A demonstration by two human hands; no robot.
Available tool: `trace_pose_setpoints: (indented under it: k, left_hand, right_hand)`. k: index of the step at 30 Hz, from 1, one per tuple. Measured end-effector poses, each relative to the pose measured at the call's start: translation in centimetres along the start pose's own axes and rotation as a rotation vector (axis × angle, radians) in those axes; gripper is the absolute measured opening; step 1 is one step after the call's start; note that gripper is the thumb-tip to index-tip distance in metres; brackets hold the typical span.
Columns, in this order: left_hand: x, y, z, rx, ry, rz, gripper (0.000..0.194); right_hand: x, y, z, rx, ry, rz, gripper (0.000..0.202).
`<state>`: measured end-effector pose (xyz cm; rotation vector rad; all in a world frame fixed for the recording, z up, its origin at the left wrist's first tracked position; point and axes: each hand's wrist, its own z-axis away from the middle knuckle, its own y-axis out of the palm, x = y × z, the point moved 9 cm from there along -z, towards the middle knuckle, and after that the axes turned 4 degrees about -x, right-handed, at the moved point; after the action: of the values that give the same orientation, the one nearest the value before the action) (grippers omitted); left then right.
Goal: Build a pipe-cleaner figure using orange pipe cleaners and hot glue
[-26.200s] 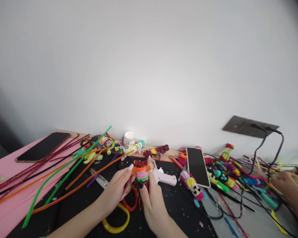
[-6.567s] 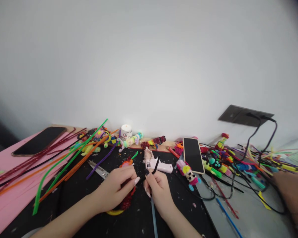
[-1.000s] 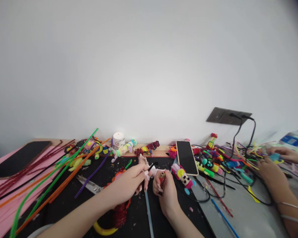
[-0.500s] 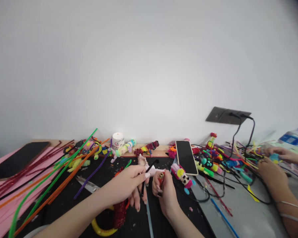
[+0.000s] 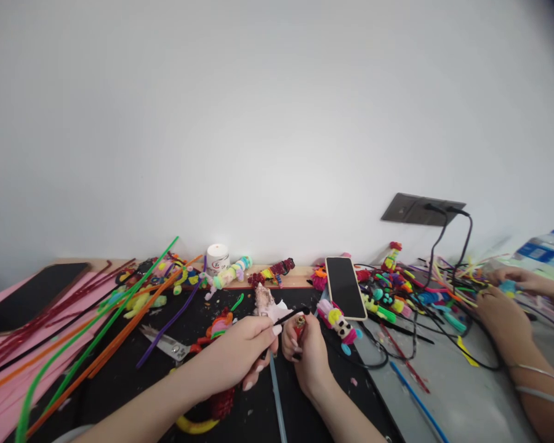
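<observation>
My left hand [image 5: 253, 341] pinches a black pipe cleaner [image 5: 286, 316], whose curled end reaches over to my right hand. Closed around a small red lighter-like object with a metal top [image 5: 300, 325] is my right hand [image 5: 307, 351]. A whitish piece [image 5: 277, 309] lies between and just beyond the hands, beside a brownish crumpled one. Under my left forearm, a dark red fuzzy piece [image 5: 222, 403] and a yellow loop are partly hidden. A translucent glue stick [image 5: 278, 400] lies on the black mat between my forearms.
Scissors [image 5: 170, 346] and long pipe cleaners [image 5: 120, 326] lie left. A phone [image 5: 346, 289], a pipe-cleaner figure [image 5: 339, 325] and cables lie right. Another person's hands [image 5: 505, 314] work at far right. A paper cup [image 5: 218, 258] stands by the wall.
The black pipe cleaner has tilted from steep to nearly level, its end now near my right thumb. My left fingers have drawn together, and the view has shifted slightly.
</observation>
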<state>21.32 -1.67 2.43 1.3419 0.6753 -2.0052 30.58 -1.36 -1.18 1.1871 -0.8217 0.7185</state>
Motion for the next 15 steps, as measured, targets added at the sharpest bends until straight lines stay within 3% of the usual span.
trace_pose_setpoints:
  k: [15]
  left_hand:
    - [-0.9,-1.1,0.7,-0.050,-0.047,0.038,0.027]
  right_hand:
    - [0.2,-0.1,-0.2,-0.028,0.037,0.029,0.036]
